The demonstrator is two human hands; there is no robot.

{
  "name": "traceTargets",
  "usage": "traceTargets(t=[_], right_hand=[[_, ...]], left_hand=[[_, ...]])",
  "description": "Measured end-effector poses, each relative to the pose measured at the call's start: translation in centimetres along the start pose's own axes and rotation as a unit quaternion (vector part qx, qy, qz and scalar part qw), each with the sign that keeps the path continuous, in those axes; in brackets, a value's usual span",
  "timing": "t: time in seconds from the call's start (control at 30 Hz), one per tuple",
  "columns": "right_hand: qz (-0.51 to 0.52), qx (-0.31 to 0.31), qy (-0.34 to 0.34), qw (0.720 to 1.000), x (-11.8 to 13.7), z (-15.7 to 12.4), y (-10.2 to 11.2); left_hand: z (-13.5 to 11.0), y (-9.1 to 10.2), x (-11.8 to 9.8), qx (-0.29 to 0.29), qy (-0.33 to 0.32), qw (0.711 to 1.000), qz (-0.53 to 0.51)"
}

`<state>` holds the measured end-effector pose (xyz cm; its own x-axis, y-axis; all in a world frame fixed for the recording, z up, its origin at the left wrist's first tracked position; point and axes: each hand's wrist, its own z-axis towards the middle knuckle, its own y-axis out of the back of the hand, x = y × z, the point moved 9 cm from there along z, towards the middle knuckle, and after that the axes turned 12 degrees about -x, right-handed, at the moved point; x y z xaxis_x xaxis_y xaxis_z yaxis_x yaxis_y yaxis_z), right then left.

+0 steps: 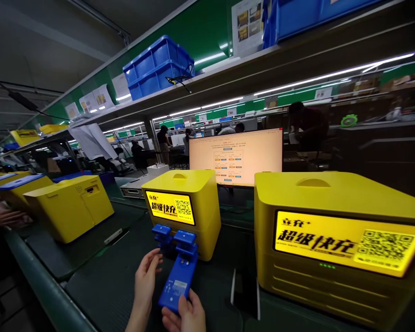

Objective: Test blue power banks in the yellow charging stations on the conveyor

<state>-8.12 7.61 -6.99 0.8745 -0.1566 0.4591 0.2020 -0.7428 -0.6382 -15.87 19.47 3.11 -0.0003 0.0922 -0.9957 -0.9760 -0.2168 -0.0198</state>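
Observation:
My right hand (186, 313) grips the lower end of a blue power bank (180, 282), a flat slab with a pale label and small printed marks facing up. The power bank's far end meets the blue units (186, 242) sticking out of the front of a yellow power bank cabinet (202, 203); whether it is partly inserted I cannot tell. Just left of it, my left hand (145, 272) hovers with loosely curled fingers slightly apart, nothing visible in them. Its fingertips are close below another blue unit (162, 235) in the cabinet's left column. The cabinet's screen (170, 207) glows yellow.
A larger-looking yellow cabinet (318, 198) with green lights stands at right, another yellow cabinet (72, 207) at left. Behind is a lit monitor (235, 157). Blue bins (159, 67) sit on the overhead shelf. Another person's hand (3, 216) shows at far left.

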Motion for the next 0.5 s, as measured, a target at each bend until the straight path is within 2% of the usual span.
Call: traceTargets(t=[0.13,0.23,0.3,0.4,0.5], right_hand=[[-0.005,0.012,0.006,1.000,1.4,0.9,-1.3],[0.005,0.025,0.028,0.999,4.8,2.2,-2.5],[0.012,0.033,0.054,0.998,7.7,2.7,-2.1],[-0.020,0.045,0.087,0.995,12.0,2.6,1.5],[-0.138,0.066,0.194,0.969,18.3,1.3,8.2]], left_hand=[[-0.4,-0.4,-0.5,0.029,-0.035,0.998,0.046],[-1.7,-1.4,-1.1,0.045,-0.087,0.992,0.081],[-3.0,-2.5,-1.9,0.059,-0.133,0.984,0.102],[-5.3,-5.3,-3.5,0.132,-0.234,0.951,0.151],[-6.7,-7.8,-4.8,0.200,-0.341,0.892,0.218]])
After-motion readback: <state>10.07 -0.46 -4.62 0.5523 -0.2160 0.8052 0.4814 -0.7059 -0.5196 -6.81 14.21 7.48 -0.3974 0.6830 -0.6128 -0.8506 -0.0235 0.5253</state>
